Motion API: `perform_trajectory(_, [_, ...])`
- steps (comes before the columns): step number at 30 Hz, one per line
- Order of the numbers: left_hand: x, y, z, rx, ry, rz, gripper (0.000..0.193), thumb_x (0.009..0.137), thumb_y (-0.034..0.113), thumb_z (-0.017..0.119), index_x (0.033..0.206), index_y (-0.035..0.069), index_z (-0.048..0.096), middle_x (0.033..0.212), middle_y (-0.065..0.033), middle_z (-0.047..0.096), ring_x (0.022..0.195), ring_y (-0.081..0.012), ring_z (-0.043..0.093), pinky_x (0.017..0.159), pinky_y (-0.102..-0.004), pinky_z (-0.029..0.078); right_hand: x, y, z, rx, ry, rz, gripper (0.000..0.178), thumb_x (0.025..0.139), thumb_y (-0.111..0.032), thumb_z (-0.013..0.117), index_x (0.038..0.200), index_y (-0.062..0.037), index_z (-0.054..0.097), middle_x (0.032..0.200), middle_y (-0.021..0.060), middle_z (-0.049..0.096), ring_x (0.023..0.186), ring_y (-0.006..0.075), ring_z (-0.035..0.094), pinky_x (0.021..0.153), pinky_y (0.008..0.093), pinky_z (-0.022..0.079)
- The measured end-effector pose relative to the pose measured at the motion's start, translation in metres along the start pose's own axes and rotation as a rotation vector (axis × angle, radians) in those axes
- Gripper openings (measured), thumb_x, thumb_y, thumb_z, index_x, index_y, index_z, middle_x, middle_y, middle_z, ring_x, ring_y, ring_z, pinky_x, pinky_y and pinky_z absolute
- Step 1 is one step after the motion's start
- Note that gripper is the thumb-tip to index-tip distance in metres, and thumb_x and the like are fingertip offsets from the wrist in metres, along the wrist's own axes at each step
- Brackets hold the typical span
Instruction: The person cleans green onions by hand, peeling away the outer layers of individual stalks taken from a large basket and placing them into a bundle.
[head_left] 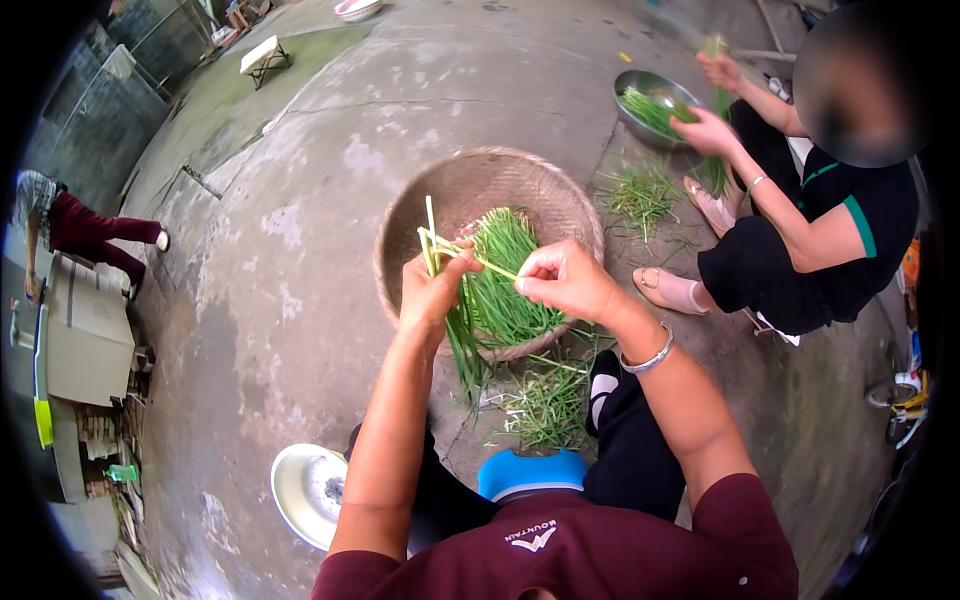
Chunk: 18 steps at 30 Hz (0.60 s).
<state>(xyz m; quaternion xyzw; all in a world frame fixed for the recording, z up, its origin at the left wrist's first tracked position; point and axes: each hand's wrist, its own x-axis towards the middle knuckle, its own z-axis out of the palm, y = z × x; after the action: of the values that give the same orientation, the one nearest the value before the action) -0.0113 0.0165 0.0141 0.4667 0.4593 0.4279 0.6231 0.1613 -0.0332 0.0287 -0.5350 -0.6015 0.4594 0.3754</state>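
Above a round woven basket [448, 192], my left hand [432, 288] is closed round a few garlic chives [463, 338]. Their pale stem ends stick up past the fingers, and the green leaves hang over the basket's near rim. Thumb and fingers of my right hand [572, 281] pinch one pale yellow-green stalk that stretches across from the left hand. A heap of green chives [510, 268] lies in the basket under both hands. Trimmed leaves and pale scraps [550, 408] are scattered on the floor just this side of the basket.
A white basin [305, 492] stands at my lower left, beside a blue stool edge [530, 472] between my legs. To the right, a seated co-worker [800, 210] handles chives over a metal bowl [640, 112], near more scraps [640, 197]. Another person [95, 225] stands far left.
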Motion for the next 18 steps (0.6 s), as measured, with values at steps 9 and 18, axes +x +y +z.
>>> perform_trajectory(9, [0.001,0.004,-0.010,-0.042,-0.014,0.000,0.013,0.076,0.013,0.053,0.076,0.001,0.056,0.055,-0.0020,0.052,0.038,-0.0044,0.031,0.037,-0.0193,0.025,0.004,0.002,0.012,-0.212,0.078,-0.141,0.011,0.072,-0.009,0.055,0.067,0.0008,0.056,0.054,-0.0004,0.051,0.048,0.0040,0.043,0.044,0.0196,0.034])
perform_trajectory(18, [0.003,0.000,-0.018,0.241,-0.066,-0.038,0.013,0.075,0.015,0.053,0.065,0.006,0.054,0.051,0.0009,0.050,0.039,-0.0053,0.034,0.037,-0.0188,0.026,0.008,-0.009,0.000,-0.477,0.192,-0.154,0.012,0.068,-0.015,0.055,0.066,-0.0038,0.057,0.058,0.0107,0.054,0.053,0.0248,0.053,0.050,0.0324,0.041])
